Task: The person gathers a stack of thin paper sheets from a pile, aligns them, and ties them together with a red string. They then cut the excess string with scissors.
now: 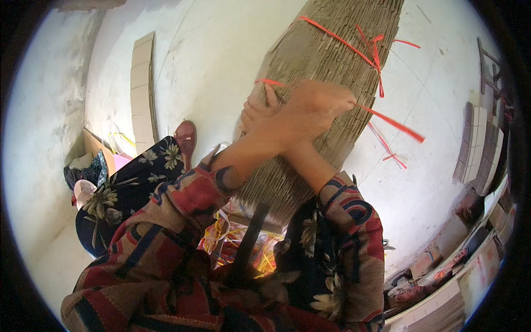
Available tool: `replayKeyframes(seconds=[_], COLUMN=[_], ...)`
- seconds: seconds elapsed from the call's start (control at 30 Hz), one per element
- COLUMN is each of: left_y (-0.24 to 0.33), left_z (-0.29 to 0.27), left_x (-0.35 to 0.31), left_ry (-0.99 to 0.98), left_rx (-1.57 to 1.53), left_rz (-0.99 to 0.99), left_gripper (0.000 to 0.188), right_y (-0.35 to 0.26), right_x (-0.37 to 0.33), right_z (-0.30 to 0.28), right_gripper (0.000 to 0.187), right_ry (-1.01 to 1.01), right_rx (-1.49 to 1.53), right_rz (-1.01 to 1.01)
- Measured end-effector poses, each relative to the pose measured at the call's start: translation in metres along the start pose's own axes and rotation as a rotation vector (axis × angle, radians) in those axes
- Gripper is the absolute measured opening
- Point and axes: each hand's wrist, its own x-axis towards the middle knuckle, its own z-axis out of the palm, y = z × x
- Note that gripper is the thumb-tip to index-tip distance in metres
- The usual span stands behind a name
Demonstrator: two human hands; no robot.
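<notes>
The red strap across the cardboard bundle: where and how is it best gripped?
Probably the loose red strap tail lying on the floor right of the cardboard bundle, pinched from above. It lies free there, while the stretch over the stack looks tight and sits under the crossed hands.

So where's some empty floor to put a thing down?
Bare floor lies between the leaning cardboard sheets and the tied cardboard bundle, and right of the bundle up to the stacked tiles. Crowded: both hands on the bundle, colourful straps in the lap, and clutter lower right.
</notes>
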Motion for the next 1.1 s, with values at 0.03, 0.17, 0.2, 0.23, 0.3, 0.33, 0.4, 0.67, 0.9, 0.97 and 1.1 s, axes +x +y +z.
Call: replayKeyframes(seconds=[0.03,0.17,0.2,0.23,0.3,0.33,0.4,0.67,0.9,0.97,1.1], left_y=[-0.001,0.001,-0.007,-0.008,0.003,0.009,0.013,-0.04,-0.033,-0.027,-0.027], left_z=[0.001,-0.014,-0.011,-0.016,-0.015,-0.01,0.007,0.065,0.068,0.062,0.054], left_x=[0.002,0.021,0.022,0.026,0.033,0.033,0.034,0.024,0.018,0.02,0.02], left_ry=[-0.046,-0.343,-0.438,-0.526,-0.657,-0.707,-0.722,-0.931,-0.756,-0.748,-0.827], left_rx=[0.053,-0.049,-0.031,0.024,0.203,0.319,0.366,0.096,0.193,0.246,0.29], left_rz=[0.003,0.01,0.043,0.067,0.152,0.216,0.338,0.464,0.585,0.609,0.552], left_gripper=[0.013,0.012,0.011,0.009,0.008,0.008,0.01,0.011,0.013,0.013,0.013], right_y=[-0.032,-0.098,-0.104,-0.12,-0.137,-0.135,-0.124,-0.095,-0.018,-0.007,0.0], right_x=[0.002,-0.035,-0.056,-0.082,-0.126,-0.138,-0.147,-0.165,-0.18,-0.192,-0.202], right_z=[-0.008,-0.022,-0.029,-0.039,-0.054,-0.053,-0.056,-0.097,-0.15,-0.157,-0.155], right_gripper=[0.043,0.02,0.015,0.013,0.018,0.019,0.019,0.015,0.018,0.017,0.01], right_ry=[-0.084,0.071,0.106,0.077,0.487,0.939,1.186,0.713,0.919,0.81,0.675], right_rx=[-0.63,-1.087,-1.051,-1.01,-1.144,-0.652,-0.358,-0.327,-1.206,-1.241,-1.228], right_rz=[-0.199,-0.491,-0.414,-0.259,-0.034,0.344,0.408,0.503,0.428,0.514,0.592])
